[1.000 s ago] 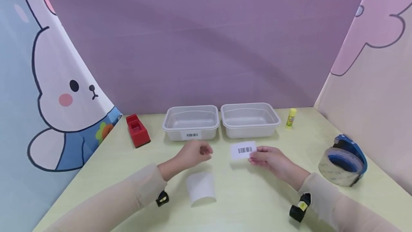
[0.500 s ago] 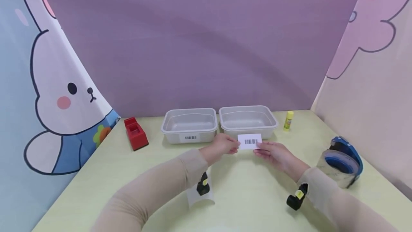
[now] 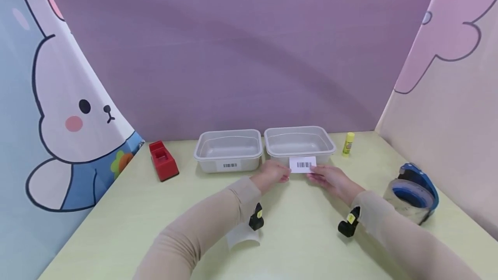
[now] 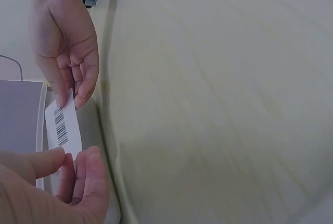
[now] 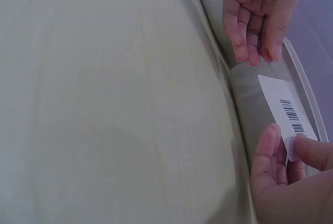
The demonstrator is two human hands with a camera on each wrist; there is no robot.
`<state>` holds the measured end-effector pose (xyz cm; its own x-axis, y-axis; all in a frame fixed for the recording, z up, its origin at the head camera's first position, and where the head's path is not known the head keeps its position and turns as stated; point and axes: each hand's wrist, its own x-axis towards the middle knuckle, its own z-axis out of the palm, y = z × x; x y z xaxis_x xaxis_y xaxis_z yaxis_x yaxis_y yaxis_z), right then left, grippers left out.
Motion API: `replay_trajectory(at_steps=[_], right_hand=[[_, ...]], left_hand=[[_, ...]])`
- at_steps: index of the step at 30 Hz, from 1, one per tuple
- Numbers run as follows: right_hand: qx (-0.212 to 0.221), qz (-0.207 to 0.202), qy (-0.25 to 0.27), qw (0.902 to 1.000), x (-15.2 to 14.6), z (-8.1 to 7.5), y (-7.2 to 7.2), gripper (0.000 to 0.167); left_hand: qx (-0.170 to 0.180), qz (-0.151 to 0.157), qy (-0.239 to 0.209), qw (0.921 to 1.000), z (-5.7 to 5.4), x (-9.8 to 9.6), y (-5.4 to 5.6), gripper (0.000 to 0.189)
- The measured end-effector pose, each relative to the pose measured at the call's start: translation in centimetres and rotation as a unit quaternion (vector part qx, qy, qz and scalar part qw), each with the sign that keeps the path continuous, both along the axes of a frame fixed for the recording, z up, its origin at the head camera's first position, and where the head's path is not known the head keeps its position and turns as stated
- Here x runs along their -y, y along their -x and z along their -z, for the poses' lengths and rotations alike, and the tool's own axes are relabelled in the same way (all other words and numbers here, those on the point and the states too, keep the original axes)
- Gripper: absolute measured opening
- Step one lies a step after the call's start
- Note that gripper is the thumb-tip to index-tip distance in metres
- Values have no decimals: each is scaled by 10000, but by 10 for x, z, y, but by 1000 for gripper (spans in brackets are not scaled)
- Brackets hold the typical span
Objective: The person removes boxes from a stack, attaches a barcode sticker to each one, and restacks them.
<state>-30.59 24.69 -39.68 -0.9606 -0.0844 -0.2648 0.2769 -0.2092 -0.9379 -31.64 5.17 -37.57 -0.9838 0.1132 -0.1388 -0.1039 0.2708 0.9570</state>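
Observation:
A white barcode label (image 3: 302,164) is in front of the right tub's (image 3: 299,156) front wall; contact along its back is unclear. My right hand (image 3: 334,180) pinches the label's right end between thumb and fingers. At the label's left end is my left hand (image 3: 271,173), thumb and fingers loosely bent; in the right wrist view a small gap shows between its fingertips (image 5: 253,60) and the label (image 5: 286,110). To the left stands another grey tub (image 3: 228,157) with a similar barcode label (image 3: 230,165) on its front.
A red holder-like object (image 3: 163,161) lies at the back left. A yellow glue stick (image 3: 348,144) stands at the back right. Nearer on the right is a blue tape dispenser (image 3: 419,180) with a clear roll. Curled white paper (image 3: 243,237) lies beneath my left forearm.
My right hand has carried the label forward to the right tub's front. My left hand has moved right and forward to the label's left end.

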Motion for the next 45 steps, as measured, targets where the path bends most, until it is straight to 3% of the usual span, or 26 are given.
replay_trajectory(at_steps=[4,12,21,31,45], right_hand=[[0,59,1,10000,-2,0,3,46],[-99,55,-1,9999,-3,3,10,31],[-149,174,-108,9997,3,4,14,39],[-19,584,-74,9983,7,4,18,27],[80,1223,-769,9895,16,5,24,50]], left_hand=[[-32,-27,-65,10000,3,-3,3,15],[-175,368,-348,9986,6,-11,14,20],[-53,211,-985,9949,11,-16,23,21],[29,302,-1107,9934,14,-14,29,24],[357,577,-1314,9890,20,-14,37,28]])
